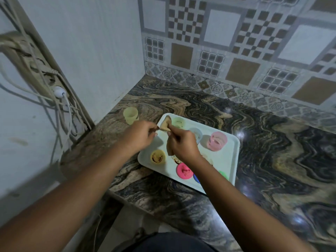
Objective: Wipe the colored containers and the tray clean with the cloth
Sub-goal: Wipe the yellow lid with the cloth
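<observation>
A pale tray (229, 160) lies on the marble counter and carries several small colored containers. Among them are a stained yellow one (157, 156), a hot-pink one (184, 170), a light pink one (218, 140), a pale green one (179, 122) and a pale blue one (197, 134). Blue (196, 178) and green (223, 174) containers peek out beside my right forearm. Above the tray's left end both hands hold a beige cloth (165, 125). My left hand (141, 135) pinches its edge. My right hand (181, 143) grips it, and a strip hangs below that hand.
A pale yellow cup (130, 115) stands on the counter off the tray, near the left wall. Cables and a power strip (43, 73) hang on the wall at left. A tiled backsplash runs behind. The counter's front edge lies just below the tray.
</observation>
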